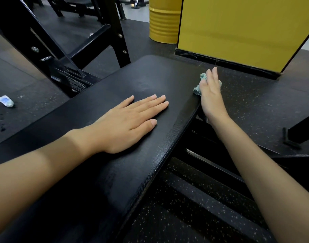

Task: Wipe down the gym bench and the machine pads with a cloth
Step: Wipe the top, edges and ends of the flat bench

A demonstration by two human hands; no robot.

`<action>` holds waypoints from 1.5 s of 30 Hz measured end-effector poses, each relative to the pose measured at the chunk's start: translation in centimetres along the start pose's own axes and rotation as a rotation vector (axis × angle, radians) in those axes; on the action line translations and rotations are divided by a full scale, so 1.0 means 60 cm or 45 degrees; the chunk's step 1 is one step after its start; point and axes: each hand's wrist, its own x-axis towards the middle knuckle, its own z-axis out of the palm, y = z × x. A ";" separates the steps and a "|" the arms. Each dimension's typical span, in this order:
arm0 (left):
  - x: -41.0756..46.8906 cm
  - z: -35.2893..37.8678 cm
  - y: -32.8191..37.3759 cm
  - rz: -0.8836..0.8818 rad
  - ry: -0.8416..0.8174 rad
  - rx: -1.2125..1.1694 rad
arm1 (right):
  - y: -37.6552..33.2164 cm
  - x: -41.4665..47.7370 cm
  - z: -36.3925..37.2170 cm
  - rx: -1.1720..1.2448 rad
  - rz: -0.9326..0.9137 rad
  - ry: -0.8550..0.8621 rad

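As open left grip (131, 120) presses bench (150, 76), open right grip (210, 92) presses cloth (203, 77), drum (163, 25) beyond

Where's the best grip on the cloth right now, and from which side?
Grip the bunched fold of the cloth sticking out above the right hand, coming from the far end of the bench. The rest is pressed between that palm and the bench's right edge, so only loose folds probably offer purchase.

Black padded surface (150, 79), left hand (131, 120) flat on top, cloth (203, 77) against its right edge. Speckled floor (255, 106) carries a small white tube (5, 101).
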 end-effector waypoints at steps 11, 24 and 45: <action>-0.002 0.001 0.003 -0.010 0.060 -0.028 | -0.038 -0.117 0.030 -0.152 -0.091 -0.052; -0.023 -0.012 -0.010 -0.020 0.079 -0.125 | -0.093 -0.197 0.031 -0.649 -0.256 -0.265; -0.280 -0.029 -0.126 -0.299 0.055 -0.031 | -0.258 -0.335 0.223 -0.902 -0.551 -0.664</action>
